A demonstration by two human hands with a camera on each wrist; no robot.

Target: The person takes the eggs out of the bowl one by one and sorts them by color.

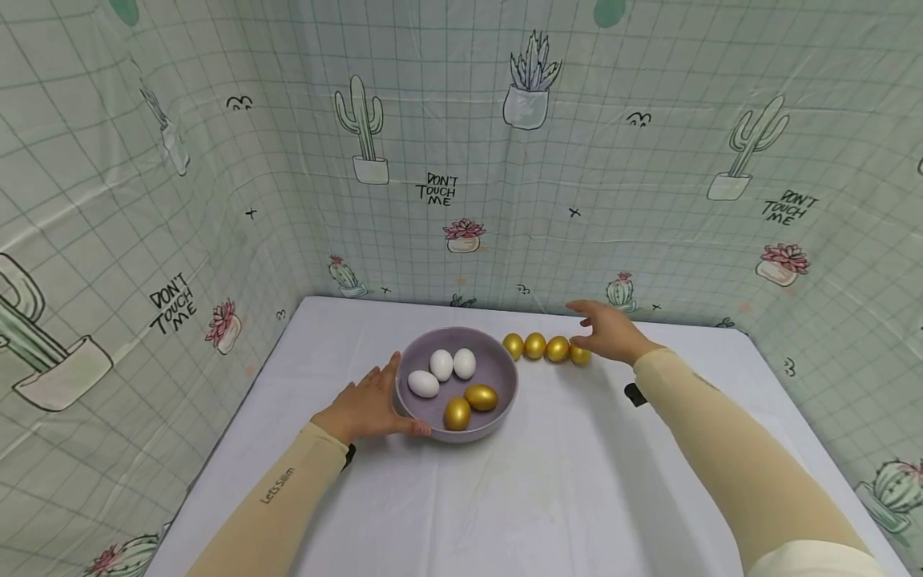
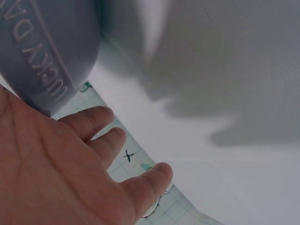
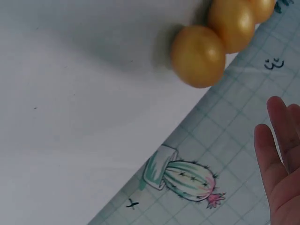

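Observation:
A round mauve bowl [image 1: 496, 365] holds three white eggs [image 1: 441, 365] and two gold eggs [image 1: 481, 397]. My left hand [image 1: 371, 405] rests against the bowl's left side, thumb along the near rim and fingers spread out straight. Raised letters show on the bowl's outer wall [image 2: 42, 51] in the left wrist view, above the palm. To the right of the bowl, several gold eggs [image 1: 535, 345] stand in a row. My right hand [image 1: 611, 330] hovers at the row's right end with fingers extended, partly covering the rightmost gold egg [image 1: 580, 355]. Nothing is in that hand.
A white cloth covers the table [image 1: 476, 505]. Behind and on both sides rises a grid-patterned curtain [image 1: 461, 144] printed with cacti, close to the table's back edge. A dark wrist strap [image 1: 635, 394] shows below the right sleeve.

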